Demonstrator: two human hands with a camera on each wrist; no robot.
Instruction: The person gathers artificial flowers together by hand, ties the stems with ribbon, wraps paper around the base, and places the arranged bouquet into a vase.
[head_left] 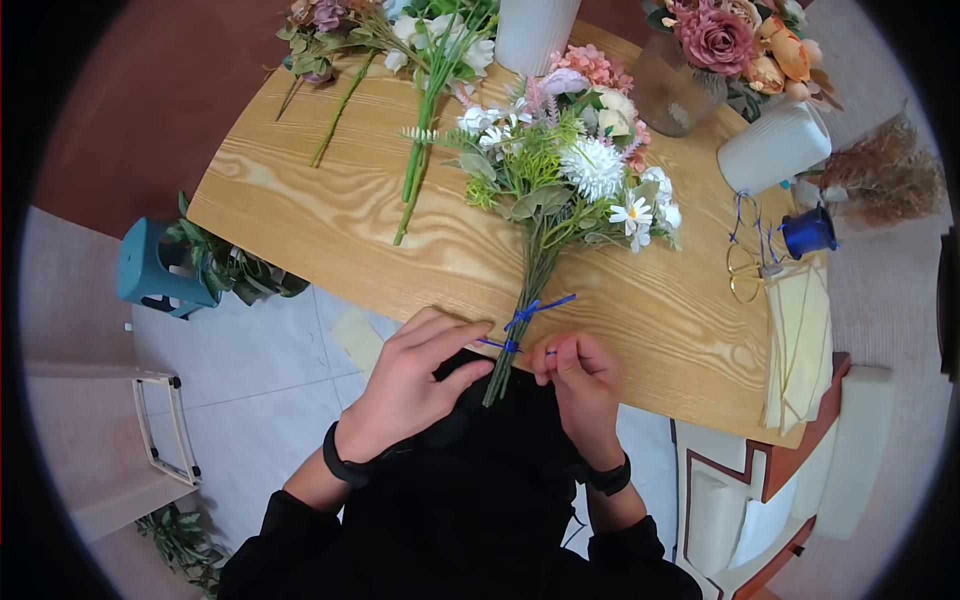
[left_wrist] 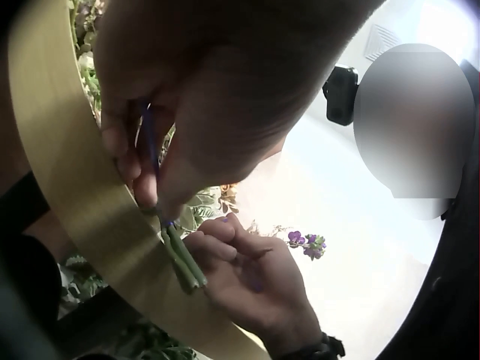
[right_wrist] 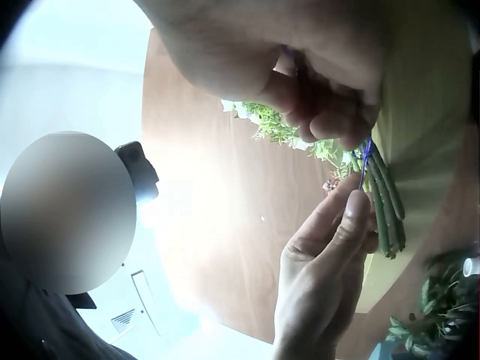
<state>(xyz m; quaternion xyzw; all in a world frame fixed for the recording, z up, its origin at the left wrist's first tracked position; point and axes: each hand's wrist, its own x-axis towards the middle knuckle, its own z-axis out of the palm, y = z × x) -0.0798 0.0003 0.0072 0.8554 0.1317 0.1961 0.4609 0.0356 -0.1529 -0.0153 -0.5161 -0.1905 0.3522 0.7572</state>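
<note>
A bouquet of artificial flowers (head_left: 590,165) lies on the table, its green stems (head_left: 505,375) reaching past the near edge. One blue tie (head_left: 522,316) circles the stems with its ends sticking out; a second blue tie (head_left: 510,347) sits lower down. To the left of the stems, my left hand (head_left: 405,375) pinches one end of the lower tie between thumb and fingers. My right hand (head_left: 585,385), on the other side, grips the opposite end with its fingers curled. The right wrist view shows the blue strand (right_wrist: 364,166) running from the stems to the left fingertips.
On the wooden table (head_left: 330,225), loose green stems (head_left: 420,150) lie toward the back left. A glass vase (head_left: 680,90) and a white vase (head_left: 775,150) stand back right, near a blue spool (head_left: 808,231), scissors (head_left: 743,270) and cream wrapping paper (head_left: 797,345). A teal stool (head_left: 150,265) is at left.
</note>
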